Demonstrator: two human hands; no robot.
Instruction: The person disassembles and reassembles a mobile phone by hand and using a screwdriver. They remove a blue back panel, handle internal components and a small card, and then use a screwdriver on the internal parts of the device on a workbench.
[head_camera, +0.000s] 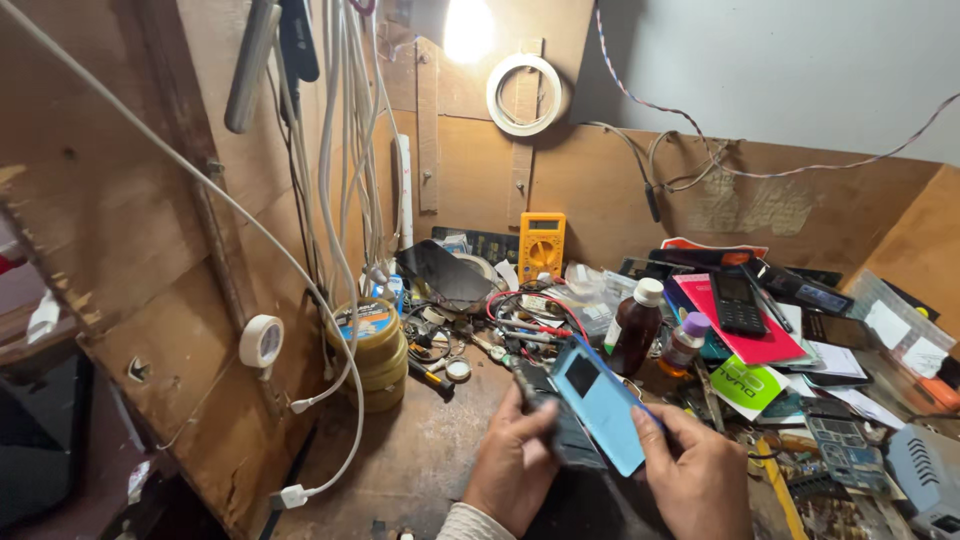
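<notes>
Tilted light-blue phone back cover (603, 405)

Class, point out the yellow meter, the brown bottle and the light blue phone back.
yellow meter (541, 245), head view, on its dial.
brown bottle (634, 338), head view, on its body.
light blue phone back (603, 408), head view, on its flat middle.

plywood walls (150, 200) (bare bulb (468, 28) glowing above).

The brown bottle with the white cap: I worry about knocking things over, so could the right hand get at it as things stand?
Probably yes, but not freely. The brown bottle stands just beyond the right hand, with little between them. That hand, though, grips the light blue phone together with the left hand, and a small purple-capped bottle stands close beside it.
</notes>
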